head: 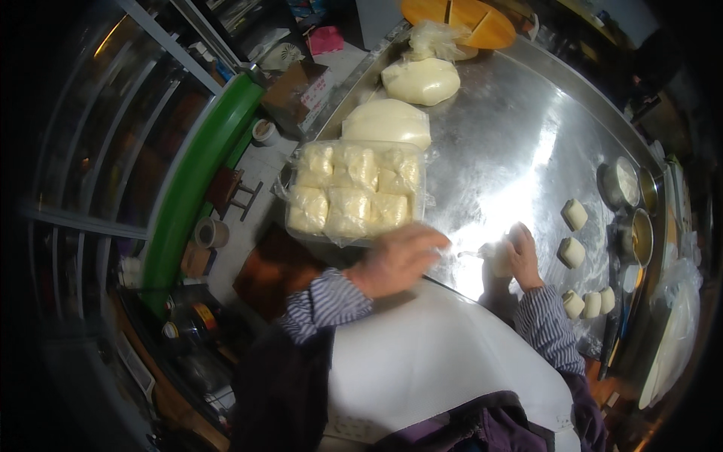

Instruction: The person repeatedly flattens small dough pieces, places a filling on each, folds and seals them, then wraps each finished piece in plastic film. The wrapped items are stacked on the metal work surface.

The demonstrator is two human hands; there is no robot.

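Note:
My left hand is blurred, above the table's near edge beside the tray's front right corner, with nothing visible in it. Fingers of my right hand curl around a pale dough piece on the steel table; strong glare hides much of its outline. Left of that piece lies a small thin object that I cannot make out. A clear plastic tray holds several plastic-wrapped dough blocks. Behind it rest a large wrapped dough slab and another wrapped dough mass.
Several small dough pieces sit on the floured right side of the steel table. Metal bowls and long-handled tools line its right edge. An orange round board stands at the far end. Left are a cardboard box and a stool.

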